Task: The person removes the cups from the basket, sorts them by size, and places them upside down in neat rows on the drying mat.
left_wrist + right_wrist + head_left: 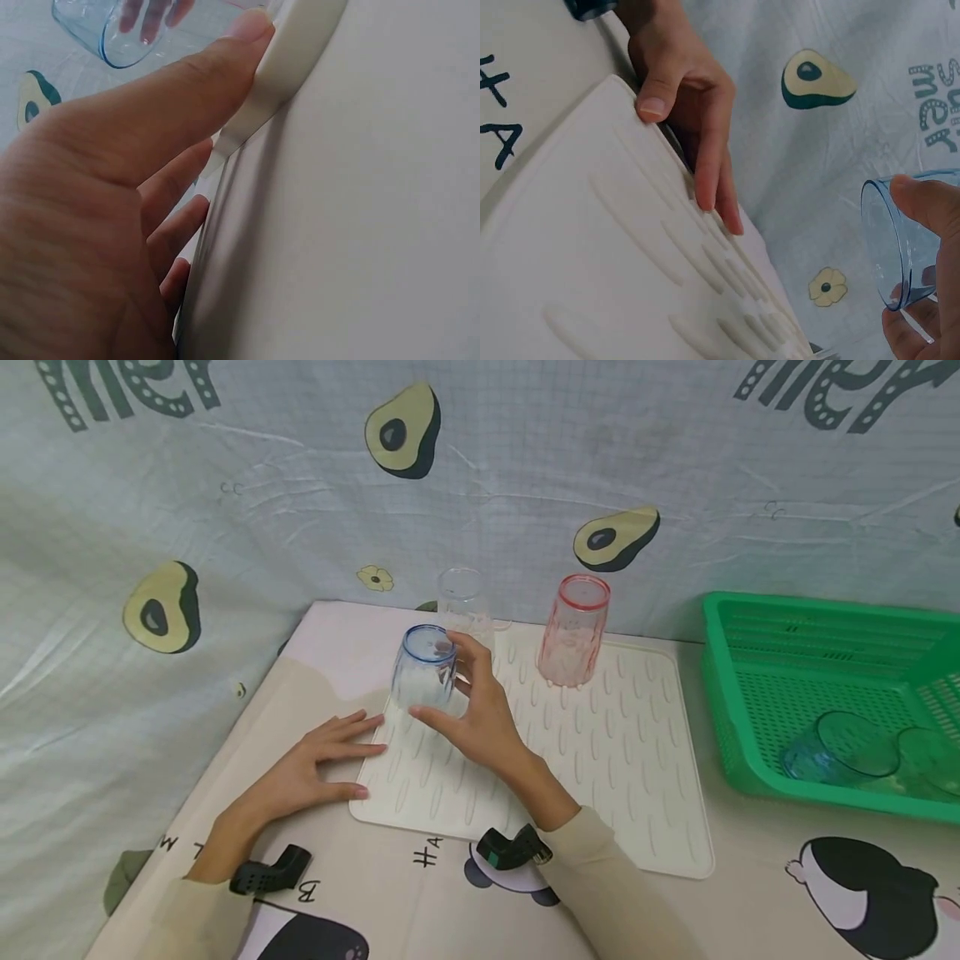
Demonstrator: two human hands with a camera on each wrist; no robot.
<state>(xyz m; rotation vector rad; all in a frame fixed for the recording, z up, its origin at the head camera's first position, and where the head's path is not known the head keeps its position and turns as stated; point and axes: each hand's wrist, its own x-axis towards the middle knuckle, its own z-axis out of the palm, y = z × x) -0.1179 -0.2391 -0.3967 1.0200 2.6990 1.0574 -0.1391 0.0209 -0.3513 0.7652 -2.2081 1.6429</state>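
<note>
My right hand (486,720) holds a clear blue-tinted drinking glass (422,683) between thumb and fingers, over the far left part of a white ridged drying mat (600,768). In the right wrist view, the open mouth of this glass (904,259) faces toward the mat. My left hand (303,768) lies at the mat's left edge with fingers stretched out; in the left wrist view its thumb (244,30) touches the mat's raised side. A pink glass (573,639) stands upside down at the mat's back. Behind the blue one is a colourless glass (461,597).
A green plastic basket (720,710) stands to the right of the mat, with a blue glass (832,752) and a greenish glass (926,764) lying in it. A printed cloth (510,468) with avocados hangs behind the table.
</note>
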